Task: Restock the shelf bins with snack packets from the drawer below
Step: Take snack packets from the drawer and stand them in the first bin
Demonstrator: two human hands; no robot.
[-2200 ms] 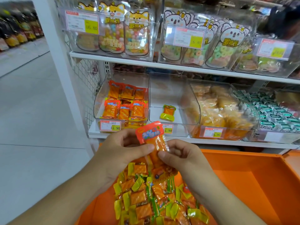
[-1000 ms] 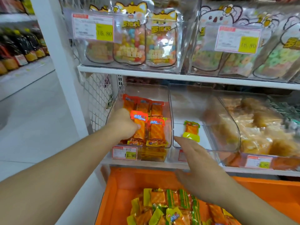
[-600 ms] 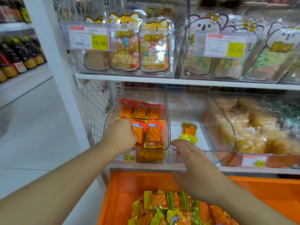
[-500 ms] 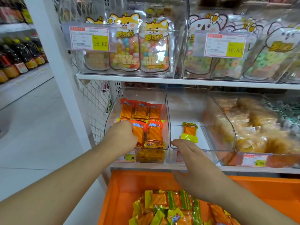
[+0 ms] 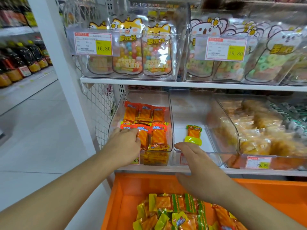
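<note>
Fingers of the left hand point(image 5: 124, 143) are lying loosely curled over the front row of orange snack packets point(image 5: 157, 136) in the leftmost clear bin point(image 5: 171, 113), pressing or nudging the packet at the bin's front left corner; whether they are actually pinching it is hidden by the knuckles. The right hand point(image 5: 194, 156) is hovering with fingers straight and together over the front lip of the middle bin point(image 5: 191, 103), holding nothing, just short of the lone yellow-green packet point(image 5: 193, 135) lying near that bin's front edge. More packets, orange and yellow-green mixed, are lying heaped in the orange drawer point(image 5: 265, 193) below the shelf edge. The front row is standing upright and crowded against the low front wall, so a firm push is likely to be tipping packets over the lip into the drawer, or knocking the row flat. Mixing the two flavours between bins is the other risk. Yellow price tags on the upper bins are reading 16.80; the lower right tag is showing 29.90; the tag under the left wrist is showing only "90". Packet lettering is too blurred to read.
</note>
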